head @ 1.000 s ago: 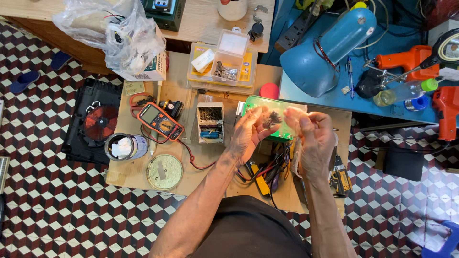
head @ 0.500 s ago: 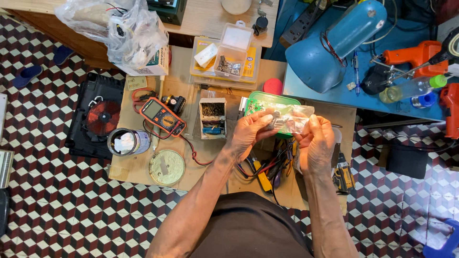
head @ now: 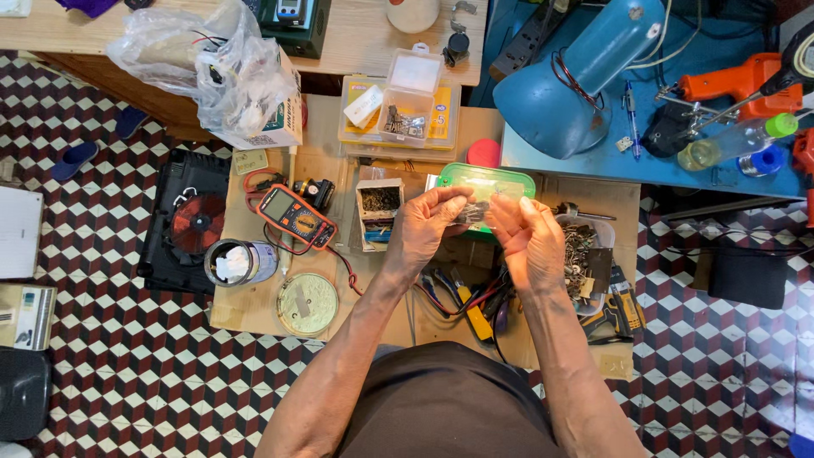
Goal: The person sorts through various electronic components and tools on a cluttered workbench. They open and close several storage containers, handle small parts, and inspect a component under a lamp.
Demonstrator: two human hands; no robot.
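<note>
Item: small clear plastic bag point(head: 476, 209), held up between 2 hands above a low wooden worktable point(head: 254, 309), in front of a green-lidded container point(head: 487, 180).

Left hand point(head: 426, 229): closed in a pinch on the bag's left edge, thumb and fingertips together. Right hand point(head: 530, 240): pinching the right edge the same way, remaining fingers loosely curled.

Contents: small dark bits show through the film (too small to tell what kind).

Handling, by judgement: light, limp and thin, likely slick between dry fingers. The film will sag and crumple, so it wants support at both edges or at the mouth. Any loose small parts inside will slide to the lowest corner and may spill if the opening tips down. Best hold is on the upper edge, not the belly.

Near by: orange multimeter point(head: 296, 215) with red leads, at left. Open box of small parts point(head: 381, 206), just beside the left hand. Tray of dark metal scraps point(head: 583, 253), beside the right hand. Pliers and cutters point(head: 471, 304), under the forearms. Round tin lid point(head: 306, 303), front left. Blue desk lamp point(head: 577, 80), on the blue bench behind.
</note>
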